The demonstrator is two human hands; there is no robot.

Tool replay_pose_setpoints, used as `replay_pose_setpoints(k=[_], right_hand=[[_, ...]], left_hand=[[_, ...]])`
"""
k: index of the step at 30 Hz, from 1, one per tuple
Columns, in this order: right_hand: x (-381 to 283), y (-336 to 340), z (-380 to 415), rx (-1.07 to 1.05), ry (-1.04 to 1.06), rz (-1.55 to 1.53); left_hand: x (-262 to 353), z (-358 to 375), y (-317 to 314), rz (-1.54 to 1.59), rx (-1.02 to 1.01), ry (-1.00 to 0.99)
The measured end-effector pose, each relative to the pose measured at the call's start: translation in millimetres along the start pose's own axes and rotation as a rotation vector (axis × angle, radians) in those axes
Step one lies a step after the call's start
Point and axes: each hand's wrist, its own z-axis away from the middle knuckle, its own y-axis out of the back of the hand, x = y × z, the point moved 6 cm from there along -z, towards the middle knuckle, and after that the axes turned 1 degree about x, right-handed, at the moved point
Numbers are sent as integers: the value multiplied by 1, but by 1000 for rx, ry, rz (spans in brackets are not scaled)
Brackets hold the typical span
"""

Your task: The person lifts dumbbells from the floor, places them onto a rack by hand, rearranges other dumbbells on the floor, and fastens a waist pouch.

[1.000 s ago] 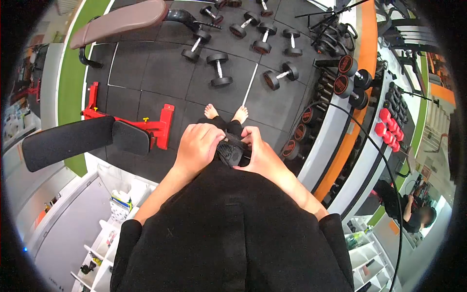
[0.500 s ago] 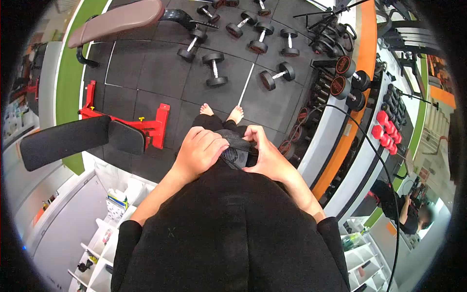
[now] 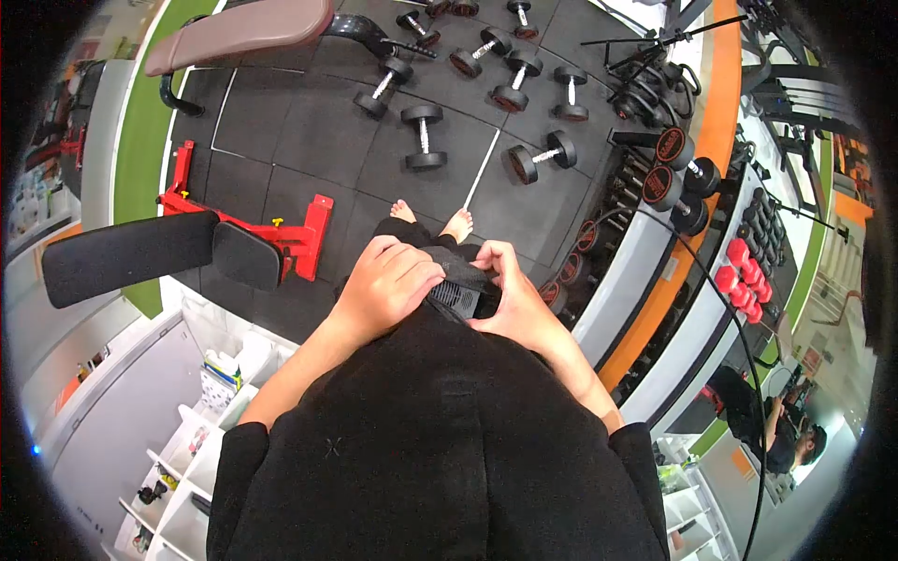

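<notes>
At waist height, my left hand is closed on the edge of a dark mesh pouch in front of the black shirt. On the other side of it, my right hand curls its fingers and thumb around the pouch's right edge. Between the hands a grey ribbed device shows in the opening. Its lower part is hidden by cloth. Below the hands, two bare feet stand on the dark mat floor.
Several black dumbbells lie on the floor ahead. A red-framed bench with black pads is at the left, a brown bench behind it. Dumbbell racks and a mirror line the right. A black cable hangs there. White shelves stand at lower left.
The view has shifted slightly, so the floor and dumbbells sit a little further right. Both hands keep their hold on the pouch, with barely any movement.
</notes>
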Motion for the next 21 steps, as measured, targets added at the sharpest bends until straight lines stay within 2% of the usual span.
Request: replay_pose_setpoints(k=[5,7,8,11,13,14,16,18,20,21], right_hand=[[4,7,-2,22,-10,-15],[10,9,1,50,-41,-28],[14,12,-1,70,-59,-27],[26,14,3,170,-58,-14],[31,16,2,201,-44,33],[30,15,4,215,-39,65],[21,17,6,241,-59,102],[22,18,6,268,-157,90],[21,15,9,314,-137,121],[20,13,8,341,-130,142]], left_hand=[[-7,-8,-5,75,-45,21],[-13,-6,-2,204,-6,157],[-15,-6,-1,207,-6,137],[-48,16,10,254,78,382],[-87,54,7,235,161,501],[-117,88,-3,336,203,679],[-164,151,-14,242,172,819],[-216,233,-35,91,174,749],[-253,329,-64,625,139,1323],[-247,345,-57,560,24,1388]])
